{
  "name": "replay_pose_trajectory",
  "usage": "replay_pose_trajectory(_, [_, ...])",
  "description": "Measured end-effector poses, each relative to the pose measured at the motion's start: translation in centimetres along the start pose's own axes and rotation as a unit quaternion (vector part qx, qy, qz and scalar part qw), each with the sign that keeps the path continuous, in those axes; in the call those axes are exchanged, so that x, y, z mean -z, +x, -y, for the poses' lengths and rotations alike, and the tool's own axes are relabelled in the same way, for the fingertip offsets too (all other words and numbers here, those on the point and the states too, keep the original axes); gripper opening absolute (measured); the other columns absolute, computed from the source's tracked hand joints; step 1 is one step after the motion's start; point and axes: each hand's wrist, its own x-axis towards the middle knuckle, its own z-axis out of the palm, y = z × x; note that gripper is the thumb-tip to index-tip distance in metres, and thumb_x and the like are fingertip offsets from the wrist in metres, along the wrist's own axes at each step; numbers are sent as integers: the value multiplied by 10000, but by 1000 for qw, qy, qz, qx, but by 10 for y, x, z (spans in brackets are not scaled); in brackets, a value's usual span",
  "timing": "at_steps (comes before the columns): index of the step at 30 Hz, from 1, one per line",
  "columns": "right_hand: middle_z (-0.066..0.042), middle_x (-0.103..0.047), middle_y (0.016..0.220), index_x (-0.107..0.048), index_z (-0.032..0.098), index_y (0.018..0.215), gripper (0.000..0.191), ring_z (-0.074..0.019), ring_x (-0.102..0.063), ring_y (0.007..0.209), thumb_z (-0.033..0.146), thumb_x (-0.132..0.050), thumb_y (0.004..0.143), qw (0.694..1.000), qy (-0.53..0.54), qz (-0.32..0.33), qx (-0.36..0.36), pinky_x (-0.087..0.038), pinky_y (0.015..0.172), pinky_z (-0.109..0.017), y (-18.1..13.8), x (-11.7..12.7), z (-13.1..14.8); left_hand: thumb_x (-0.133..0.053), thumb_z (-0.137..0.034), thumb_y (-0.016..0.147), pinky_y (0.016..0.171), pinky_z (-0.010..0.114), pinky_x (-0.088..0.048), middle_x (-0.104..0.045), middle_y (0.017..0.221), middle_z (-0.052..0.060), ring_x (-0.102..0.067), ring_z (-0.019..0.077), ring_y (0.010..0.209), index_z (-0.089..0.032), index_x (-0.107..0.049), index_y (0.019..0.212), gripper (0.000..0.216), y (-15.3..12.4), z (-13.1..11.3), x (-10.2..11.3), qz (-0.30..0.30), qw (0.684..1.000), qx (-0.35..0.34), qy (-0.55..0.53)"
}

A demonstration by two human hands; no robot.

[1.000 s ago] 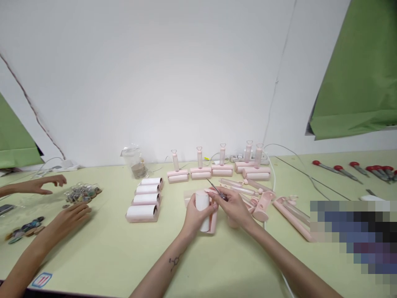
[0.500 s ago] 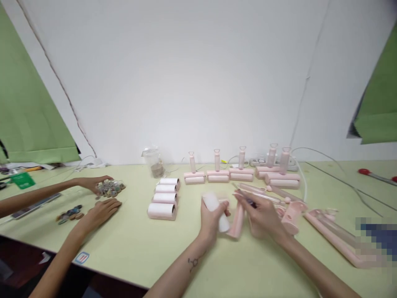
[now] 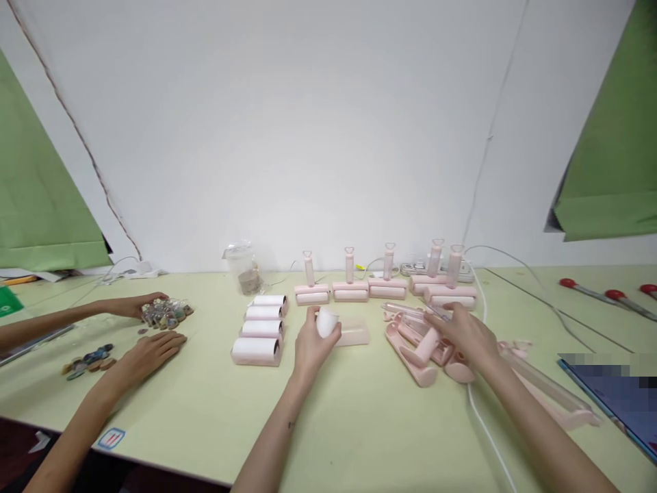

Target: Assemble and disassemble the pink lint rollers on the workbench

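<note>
My left hand (image 3: 313, 346) is closed round a white paper roll (image 3: 327, 323), holding it above the table with one end up. Just right of it lies a pale pink translucent cover (image 3: 355, 333). Over a pile of pink plastic parts (image 3: 417, 356), my right hand (image 3: 468, 335) is closed on a thin grey tool (image 3: 436, 313); its kind is unclear and its grip end is hidden by the fingers. To the left, several white rolls in pink cases (image 3: 259, 329) stand in a column.
Along the wall stand several pink lint rollers (image 3: 350, 291) with upright handles. A clear bag (image 3: 241, 267) sits left of them. A co-worker's hands (image 3: 154, 352) rest by small trinkets (image 3: 167, 313). A white cable (image 3: 487, 418), red-tipped rods (image 3: 590, 291) and a dark-screened device (image 3: 616, 404) are at right.
My left hand has moved left and up with the white roll. The pink part between my hands has left them; my right hand has shifted right over the pink parts. The view has turned right.
</note>
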Motion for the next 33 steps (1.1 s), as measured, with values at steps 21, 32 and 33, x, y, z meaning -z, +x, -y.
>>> replay_pose_trajectory(21, [-5,-617,562,-661,236,735,341,-171,-498,519,388,-373,837,910,151,111,370,-381,505,-263,-81,-34,57,-528,-328,714,549,238,-331,-644,865,37,-604,234,758,-252,-489,1027,325,-1,7,3,71,913,-131,379])
replay_pose_trajectory(32, [-7,-549,684,-501,216,812,294,-150,-507,582,486,-385,812,908,335,61,243,-396,492,-244,-51,-24,57,-566,-332,677,594,265,-369,-616,865,49,-588,252,775,-235,-441,1065,419,5,-10,8,54,950,-87,294])
replay_pose_trajectory(33, [-1,-546,685,-474,220,834,302,-146,-519,587,507,-384,804,900,358,56,242,-408,494,-241,-46,-21,63,-563,-313,678,623,276,-383,-605,885,51,-581,249,798,-228,-435,1067,418,7,-12,7,55,965,-99,238])
